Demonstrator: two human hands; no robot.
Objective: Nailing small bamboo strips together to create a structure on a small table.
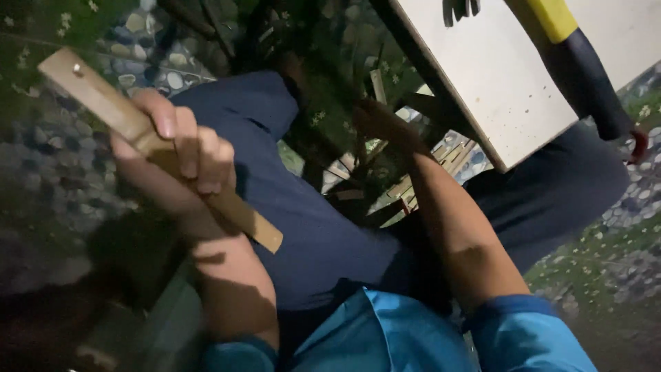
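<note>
right hand (pixel 382 127): your fingers vanish in dark sticks (pixel 385 186)
hammer (pixel 585 62): head cut off by top edge

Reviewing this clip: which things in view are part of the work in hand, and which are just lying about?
In hand:
- flat wooden strip, gripped by the left hand
- pile of bamboo sticks on the ground, where the right hand reaches

Lying about:
- white board, untouched
- tool with yellow and dark handle resting on the board
- pebble floor
</note>
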